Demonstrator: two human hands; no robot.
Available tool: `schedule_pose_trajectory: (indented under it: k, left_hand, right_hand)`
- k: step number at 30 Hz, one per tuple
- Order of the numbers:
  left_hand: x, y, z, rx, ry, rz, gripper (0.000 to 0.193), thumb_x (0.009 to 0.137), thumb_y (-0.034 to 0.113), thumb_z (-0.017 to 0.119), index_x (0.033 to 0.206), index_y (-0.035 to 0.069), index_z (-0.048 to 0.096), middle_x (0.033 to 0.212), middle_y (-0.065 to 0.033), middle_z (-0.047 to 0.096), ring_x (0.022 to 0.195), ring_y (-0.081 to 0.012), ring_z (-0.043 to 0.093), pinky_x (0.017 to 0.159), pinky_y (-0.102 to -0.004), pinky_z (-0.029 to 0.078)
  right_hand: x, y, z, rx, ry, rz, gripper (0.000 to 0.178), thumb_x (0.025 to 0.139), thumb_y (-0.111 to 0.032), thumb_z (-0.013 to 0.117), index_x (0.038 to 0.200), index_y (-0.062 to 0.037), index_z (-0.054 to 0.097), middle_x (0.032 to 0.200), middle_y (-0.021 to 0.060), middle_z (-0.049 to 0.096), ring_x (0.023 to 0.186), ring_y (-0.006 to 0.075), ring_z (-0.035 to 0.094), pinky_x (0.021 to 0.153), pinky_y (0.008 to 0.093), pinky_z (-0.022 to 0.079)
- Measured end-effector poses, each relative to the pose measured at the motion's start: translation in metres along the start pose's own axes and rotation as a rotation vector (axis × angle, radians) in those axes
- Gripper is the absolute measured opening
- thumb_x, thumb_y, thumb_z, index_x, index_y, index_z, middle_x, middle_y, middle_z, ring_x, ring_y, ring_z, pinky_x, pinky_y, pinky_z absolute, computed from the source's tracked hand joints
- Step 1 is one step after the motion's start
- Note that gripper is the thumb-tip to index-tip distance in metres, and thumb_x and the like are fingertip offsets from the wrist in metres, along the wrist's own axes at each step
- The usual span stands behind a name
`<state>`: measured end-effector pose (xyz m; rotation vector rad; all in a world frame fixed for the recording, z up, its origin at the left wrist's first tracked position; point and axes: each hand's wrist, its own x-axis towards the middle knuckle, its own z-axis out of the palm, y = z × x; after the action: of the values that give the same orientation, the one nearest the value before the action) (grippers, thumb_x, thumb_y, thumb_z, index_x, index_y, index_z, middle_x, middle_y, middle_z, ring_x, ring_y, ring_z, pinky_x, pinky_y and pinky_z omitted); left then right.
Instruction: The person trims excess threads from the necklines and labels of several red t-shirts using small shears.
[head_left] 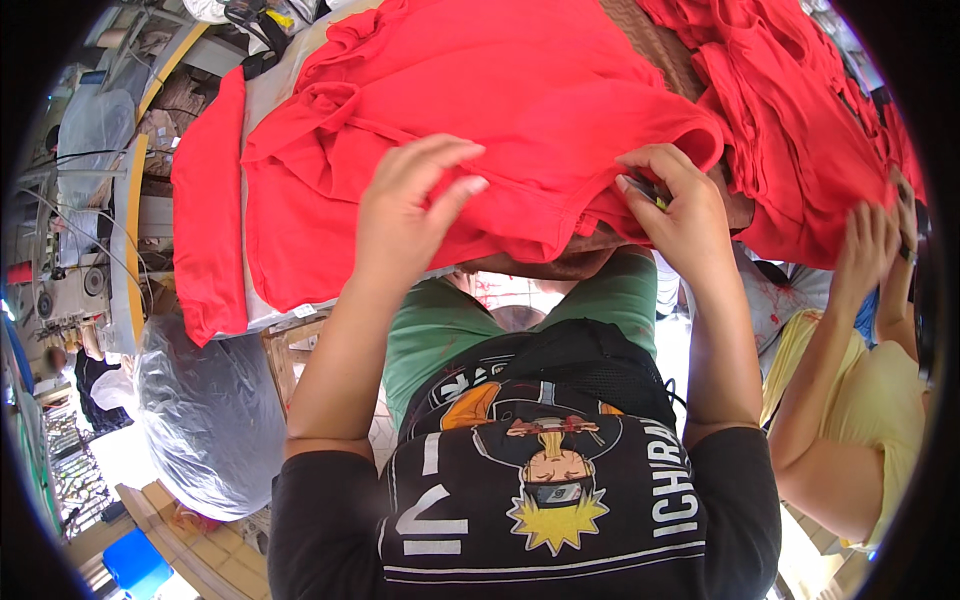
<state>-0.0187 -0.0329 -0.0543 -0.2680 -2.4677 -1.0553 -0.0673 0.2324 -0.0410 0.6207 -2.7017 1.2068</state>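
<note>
Left hand (408, 205): grip spread, thumb and fingers apart, over the red cloth (520, 100). Right hand (690, 207): grip at the cloth's edge, a small object (660, 199) partly hidden in it; cannot tell whether cloth is pinched. Cloth lies rumpled across the table (264, 105). Rightward, a co-worker's hand (868, 242) touches more red cloth (785, 110).
</note>
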Motion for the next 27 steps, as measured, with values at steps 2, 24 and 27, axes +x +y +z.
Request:
schedule_pose_trajectory:
  k: [2,24,27]
  left_hand:
    - [-0.005,0.001,0.010,0.093,-0.132,0.035,0.030,0.080,0.011,0.074,0.109,0.008,0.069,0.108,-0.0090,0.064,0.097,-0.0226,0.061,0.089,-0.0295,0.046]
    - [-0.019,0.051,-0.047,0.071,-0.611,-0.077,0.014,0.084,0.016,0.069,0.091,0.004,0.070,0.091,-0.0091,0.068,0.082,-0.0232,0.066,0.074,-0.0345,0.051]
    - [0.000,0.052,-0.042,0.058,-0.363,-0.103,0.013,0.083,0.013,0.069,0.091,0.003,0.068,0.093,-0.0090,0.067,0.089,-0.0241,0.063,0.078,-0.0330,0.049]
  right_hand:
    - [0.004,0.012,0.006,-0.051,0.026,0.009,0.018,0.079,-0.006,0.068,0.097,-0.0026,0.066,0.092,0.0119,0.065,0.083,0.0264,0.067,0.073,0.0334,0.051]
    - [0.000,-0.020,-0.052,0.469,0.262,0.073,0.015,0.092,-0.006,0.061,0.105,-0.0010,0.067,0.085,-0.0024,0.063,0.073,-0.0001,0.051,0.062,0.0141,0.039]
    - [-0.007,-0.041,-0.059,0.431,0.316,0.009,0.015,0.091,-0.006,0.062,0.104,-0.0018,0.068,0.082,-0.0035,0.062,0.071,-0.0017,0.049,0.059,0.0125,0.036]
